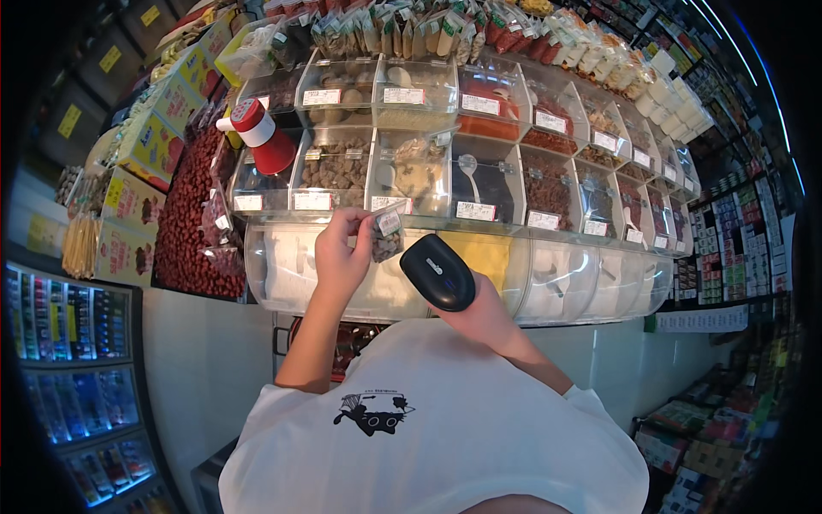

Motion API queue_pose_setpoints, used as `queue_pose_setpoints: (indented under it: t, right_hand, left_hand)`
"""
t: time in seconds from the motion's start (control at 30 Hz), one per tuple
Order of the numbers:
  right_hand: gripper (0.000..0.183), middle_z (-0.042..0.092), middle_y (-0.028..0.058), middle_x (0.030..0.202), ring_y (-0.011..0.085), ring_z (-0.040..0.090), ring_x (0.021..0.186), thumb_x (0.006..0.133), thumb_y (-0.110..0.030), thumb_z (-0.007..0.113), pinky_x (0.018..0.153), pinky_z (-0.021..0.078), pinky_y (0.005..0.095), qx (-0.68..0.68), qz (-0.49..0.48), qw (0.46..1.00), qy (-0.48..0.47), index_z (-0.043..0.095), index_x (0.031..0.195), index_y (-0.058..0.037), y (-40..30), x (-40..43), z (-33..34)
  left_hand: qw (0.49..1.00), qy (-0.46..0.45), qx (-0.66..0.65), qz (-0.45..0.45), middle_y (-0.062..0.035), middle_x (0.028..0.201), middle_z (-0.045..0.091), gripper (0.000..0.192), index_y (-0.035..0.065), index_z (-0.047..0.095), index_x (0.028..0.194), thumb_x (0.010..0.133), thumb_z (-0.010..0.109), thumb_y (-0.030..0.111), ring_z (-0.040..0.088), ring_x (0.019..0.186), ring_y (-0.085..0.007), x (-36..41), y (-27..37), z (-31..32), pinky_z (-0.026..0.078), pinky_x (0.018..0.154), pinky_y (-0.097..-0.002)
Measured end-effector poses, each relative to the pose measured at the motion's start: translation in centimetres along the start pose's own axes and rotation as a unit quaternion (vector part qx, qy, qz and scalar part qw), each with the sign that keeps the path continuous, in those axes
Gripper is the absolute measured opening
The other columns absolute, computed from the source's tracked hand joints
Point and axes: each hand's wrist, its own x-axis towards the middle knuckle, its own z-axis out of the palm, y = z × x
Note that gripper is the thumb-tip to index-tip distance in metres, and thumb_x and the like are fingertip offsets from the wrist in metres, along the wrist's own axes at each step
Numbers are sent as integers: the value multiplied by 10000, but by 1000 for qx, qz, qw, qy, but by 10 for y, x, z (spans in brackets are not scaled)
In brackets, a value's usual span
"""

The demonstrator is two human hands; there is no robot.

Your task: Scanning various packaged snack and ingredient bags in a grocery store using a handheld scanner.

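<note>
My left hand (345,250) pinches the edge of a small clear plastic bag (387,243) with a white label and small brownish pieces inside. In my right hand (478,315) is a black handheld barcode scanner (438,272); its head covers most of the fingers. The scanner's front end is close to the right of the bag, with a small gap between them. Both hands are above a row of clear-fronted bins of pale, powdery goods (565,283), before tiers of lidded clear bins with labels and scoops.
A red and white megaphone (262,138) stands on the bins at the left. Beside them lies a heap of dark red dried fruit (192,212). Many bagged goods (398,32) line the back. A lit drinks cooler (70,321) is at the far left, packed shelves (732,238) at the right.
</note>
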Motion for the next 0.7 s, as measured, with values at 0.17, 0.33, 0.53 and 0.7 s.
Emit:
queue_pose_setpoints:
  t: [0.17,0.33,0.53,0.7]
  right_hand:
    - [300,701,99,951,172,659,873,823,-93,733,786,510,317,-11,-8,1000,3,639,1099,-22,4,-2,17]
    - [330,710,84,989,148,661,914,809,-77,763,824,513,306,-13,24,1000,6,642,1110,-15,2,-4,39]
    - [347,712,92,1032,173,672,950,814,-67,758,869,516,317,-52,50,997,-41,639,1136,-21,8,-9,61]
    - [374,709,90,1044,173,671,976,804,-69,760,875,511,314,-129,136,976,-108,639,1157,-36,4,-1,84]
  left_hand:
    - [999,27,2,23,-82,842,691,97,-10,604,983,928,662,46,672,763,-123,-12,-14,-13,525,707,-252]
    - [997,69,-9,22,-67,865,680,84,-9,605,969,929,662,37,660,787,-117,-29,-40,-35,521,729,-245]
    - [976,109,-109,-156,-18,844,659,76,-5,606,924,920,670,35,622,793,-79,-78,-95,-104,503,746,-239]
    - [947,35,-72,-313,21,799,618,87,1,608,904,937,666,58,557,743,-49,-142,-141,-162,447,670,-210]
